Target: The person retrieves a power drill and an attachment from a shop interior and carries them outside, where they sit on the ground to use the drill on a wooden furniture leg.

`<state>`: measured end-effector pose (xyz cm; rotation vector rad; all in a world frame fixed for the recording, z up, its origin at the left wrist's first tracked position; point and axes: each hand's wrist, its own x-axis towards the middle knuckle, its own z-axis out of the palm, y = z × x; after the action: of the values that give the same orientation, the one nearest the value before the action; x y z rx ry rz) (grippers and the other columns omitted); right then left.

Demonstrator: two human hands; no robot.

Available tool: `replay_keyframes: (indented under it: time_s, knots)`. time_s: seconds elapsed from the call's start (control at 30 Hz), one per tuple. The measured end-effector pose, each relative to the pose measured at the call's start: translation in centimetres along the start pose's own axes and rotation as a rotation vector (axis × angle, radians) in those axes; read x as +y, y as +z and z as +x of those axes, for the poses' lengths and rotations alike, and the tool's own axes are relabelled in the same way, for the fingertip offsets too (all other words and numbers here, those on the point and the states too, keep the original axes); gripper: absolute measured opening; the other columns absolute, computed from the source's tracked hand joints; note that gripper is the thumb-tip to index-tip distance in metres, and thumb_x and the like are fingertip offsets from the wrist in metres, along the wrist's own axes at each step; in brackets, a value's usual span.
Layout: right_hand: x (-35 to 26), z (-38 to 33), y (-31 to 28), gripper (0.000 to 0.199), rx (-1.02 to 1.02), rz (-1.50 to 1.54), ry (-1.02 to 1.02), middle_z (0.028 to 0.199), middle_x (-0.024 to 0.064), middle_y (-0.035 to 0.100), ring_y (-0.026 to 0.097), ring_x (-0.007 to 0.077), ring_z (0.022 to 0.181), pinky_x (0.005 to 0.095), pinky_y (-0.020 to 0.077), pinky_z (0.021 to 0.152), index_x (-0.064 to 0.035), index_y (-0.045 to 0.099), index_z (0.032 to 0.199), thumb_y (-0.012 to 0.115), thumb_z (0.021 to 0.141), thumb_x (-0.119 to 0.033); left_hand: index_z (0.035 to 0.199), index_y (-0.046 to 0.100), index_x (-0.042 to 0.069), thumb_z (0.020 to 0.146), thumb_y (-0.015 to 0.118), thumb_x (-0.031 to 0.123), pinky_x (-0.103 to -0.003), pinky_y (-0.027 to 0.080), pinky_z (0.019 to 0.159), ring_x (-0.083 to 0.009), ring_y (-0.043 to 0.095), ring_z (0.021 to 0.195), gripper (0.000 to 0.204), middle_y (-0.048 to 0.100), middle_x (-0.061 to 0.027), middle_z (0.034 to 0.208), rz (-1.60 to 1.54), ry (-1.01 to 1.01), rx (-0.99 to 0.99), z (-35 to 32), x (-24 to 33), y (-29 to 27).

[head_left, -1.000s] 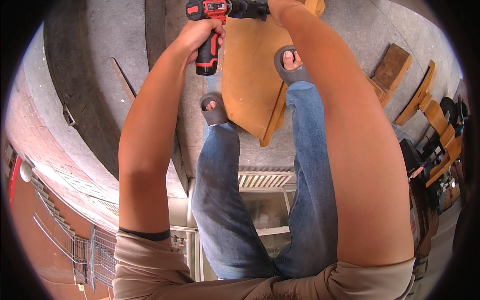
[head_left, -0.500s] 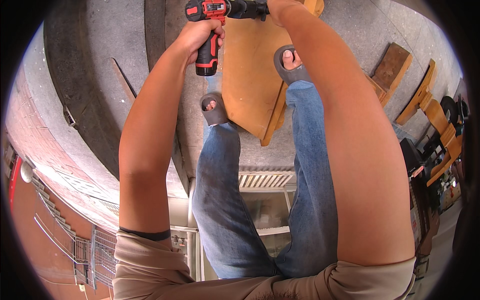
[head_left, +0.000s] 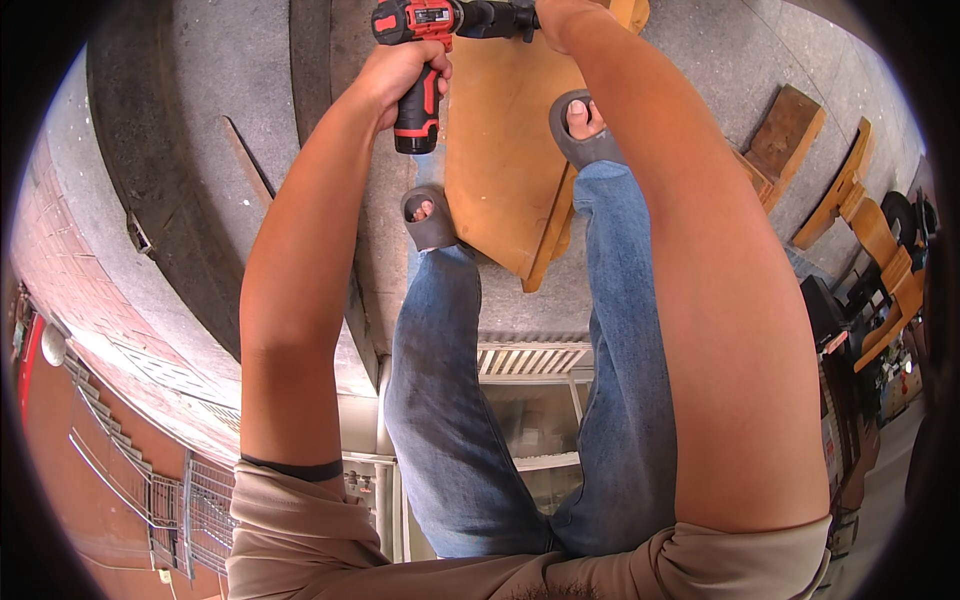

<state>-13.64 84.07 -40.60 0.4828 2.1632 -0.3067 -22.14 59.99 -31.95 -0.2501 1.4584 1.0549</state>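
My left hand is closed around the grip of a red and black cordless drill at the top of the head view. The drill's body lies level, with its black front end pointing right. That front end reaches to my right hand, which is cut off by the upper edge, so its fingers are hidden. Under the drill lies a flat orange-brown wooden panel on the ground, with a strip along its right edge. What the drill's tip touches is out of sight.
My sandalled feet stand either side of the panel. To the right are a wooden block and curved wooden pieces. A thin strip lies left of my left forearm, near a dark curved band on the ground.
The drill and my left hand have shifted very slightly right and nearer. My right arm and the wooden panel look the same.
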Motion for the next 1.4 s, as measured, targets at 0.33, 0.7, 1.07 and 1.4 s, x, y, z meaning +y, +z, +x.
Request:
replay_keyframes:
  time_s: [0.33, 0.7, 1.07, 1.4]
  knots:
    - [-0.3, -0.8, -0.8, 0.031, -0.035, 0.017, 0.016, 0.13, 0.0122, 0.072, 0.068, 0.0292, 0.123, 0.0445, 0.0575, 0.1, -0.0136, 0.076, 0.123, 0.069, 0.093, -0.018, 0.094, 0.06, 0.004, 0.083, 0.06, 0.004, -0.03, 0.055, 0.061, -0.0141, 0.064, 0.064, 0.011, 0.067, -0.0075, 0.077, 0.003, 0.011, -0.007, 0.0, -0.2, -0.1]
    - [-0.1, 0.1, 0.1, 0.032, -0.028, 0.001, 0.01, 0.132, 0.0125, 0.071, 0.068, 0.0293, 0.124, 0.0442, 0.0568, 0.102, -0.0128, 0.075, 0.126, 0.065, 0.096, -0.016, 0.087, 0.062, 0.004, 0.081, 0.061, 0.005, -0.031, 0.055, 0.059, -0.0148, 0.065, 0.062, 0.006, 0.067, -0.0074, 0.074, -0.019, 0.003, 0.023, 0.0, -0.3, 0.0]
    - [-0.3, -0.5, -0.4, 0.032, -0.032, 0.005, 0.016, 0.134, 0.0117, 0.07, 0.067, 0.0286, 0.125, 0.0441, 0.0566, 0.102, -0.0138, 0.075, 0.127, 0.065, 0.096, -0.016, 0.095, 0.06, 0.003, 0.084, 0.06, 0.004, -0.03, 0.055, 0.064, -0.0148, 0.065, 0.066, 0.011, 0.067, -0.0078, 0.078, -0.006, -0.011, 0.004, -0.1, -0.3, -0.1]
    - [-0.3, -0.9, -0.6, 0.034, -0.05, -0.018, 0.0, 0.134, 0.0118, 0.07, 0.067, 0.0282, 0.125, 0.0431, 0.0563, 0.103, -0.0137, 0.074, 0.128, 0.069, 0.095, -0.015, 0.087, 0.061, 0.004, 0.081, 0.06, 0.004, -0.032, 0.055, 0.059, -0.0158, 0.065, 0.062, 0.006, 0.066, -0.0075, 0.074, -0.042, 0.008, 0.012, -0.2, -0.4, 0.1]
